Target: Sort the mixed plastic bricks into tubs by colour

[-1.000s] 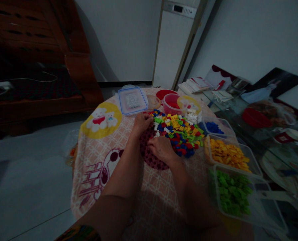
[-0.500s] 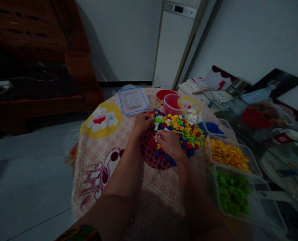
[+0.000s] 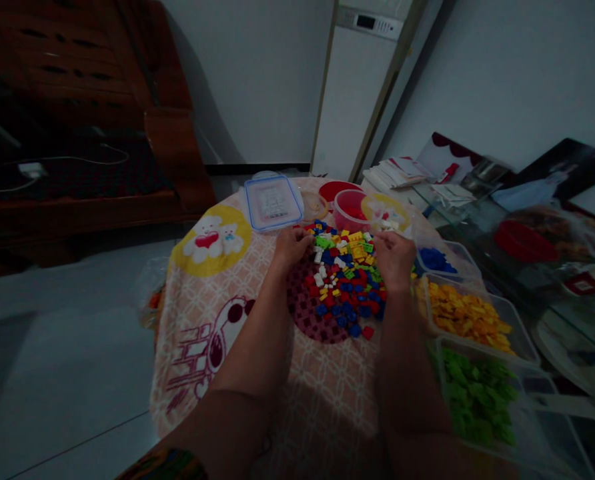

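Note:
A mixed pile of small plastic toy bricks [image 3: 347, 288] in red, blue, yellow, green and white covers the middle of the round table. At the pile's left edge is my left hand [image 3: 293, 247], its fingers curled together by green and white bricks; whatever lies between the fingertips is hidden. My right hand [image 3: 396, 259] is over the right side of the pile, thumb and fingers pinched. Just beyond it are white bricks [image 3: 388, 225], partly covered by the hand. Too small and dark to make out is anything in that pinch.
Clear boxes hold blue bricks [image 3: 437, 260], yellow bricks [image 3: 470, 317] and green bricks [image 3: 477, 397] along the right. Behind the pile stand a pink-red tub [image 3: 350, 208], a red lid [image 3: 338, 189] and a blue-rimmed lid [image 3: 273, 203]. A glass table [image 3: 497, 283] with clutter adjoins the right side.
My right hand has moved from the pile's left-middle to its right side, near the white bricks, uncovering white and yellow bricks. My left hand stays at the left edge. The view has shifted slightly.

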The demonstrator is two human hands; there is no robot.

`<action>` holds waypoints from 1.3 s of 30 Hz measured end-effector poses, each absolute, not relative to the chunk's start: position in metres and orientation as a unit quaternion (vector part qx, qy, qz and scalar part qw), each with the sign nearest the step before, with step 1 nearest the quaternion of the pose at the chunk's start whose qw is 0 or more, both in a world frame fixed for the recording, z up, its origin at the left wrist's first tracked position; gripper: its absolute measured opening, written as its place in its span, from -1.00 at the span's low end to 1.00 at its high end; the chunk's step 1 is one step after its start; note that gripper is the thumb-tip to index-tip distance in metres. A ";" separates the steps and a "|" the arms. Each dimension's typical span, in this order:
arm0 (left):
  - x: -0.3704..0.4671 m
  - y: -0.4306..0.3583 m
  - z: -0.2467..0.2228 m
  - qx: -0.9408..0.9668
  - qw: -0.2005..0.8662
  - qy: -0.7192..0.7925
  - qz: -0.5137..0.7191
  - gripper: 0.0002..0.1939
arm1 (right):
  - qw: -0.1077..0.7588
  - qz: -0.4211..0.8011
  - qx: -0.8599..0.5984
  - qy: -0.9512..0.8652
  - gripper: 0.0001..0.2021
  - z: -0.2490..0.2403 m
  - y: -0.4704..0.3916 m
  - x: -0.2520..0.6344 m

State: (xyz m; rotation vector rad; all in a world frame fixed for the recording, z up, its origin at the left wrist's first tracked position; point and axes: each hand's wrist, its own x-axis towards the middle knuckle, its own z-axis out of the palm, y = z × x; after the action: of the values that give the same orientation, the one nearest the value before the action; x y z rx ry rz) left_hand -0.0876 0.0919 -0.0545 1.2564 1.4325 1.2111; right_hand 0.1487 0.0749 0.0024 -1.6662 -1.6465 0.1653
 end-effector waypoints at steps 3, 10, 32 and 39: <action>-0.087 0.091 -0.053 0.493 0.415 0.566 0.514 -0.82 | 0.299 0.141 -0.588 -0.738 -0.74 -0.006 0.066 0.127; -0.084 0.093 -0.055 0.479 0.398 0.565 0.541 -0.82 | 0.099 0.091 -0.607 -0.783 -0.78 -0.010 0.060 0.102; -0.078 0.096 -0.058 0.470 0.386 0.582 0.539 -0.85 | 0.559 0.217 -0.624 -0.501 -0.52 -0.031 0.094 0.168; -0.078 0.097 -0.058 0.465 0.387 0.585 0.540 -0.84 | 0.613 0.201 -0.610 -0.460 -0.38 -0.041 0.101 0.186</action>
State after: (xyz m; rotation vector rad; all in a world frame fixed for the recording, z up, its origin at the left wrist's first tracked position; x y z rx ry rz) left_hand -0.0781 0.0970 -0.0582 1.1837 1.4894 1.3751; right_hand 0.1857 0.1009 -0.0407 -1.4076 -1.0607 0.4626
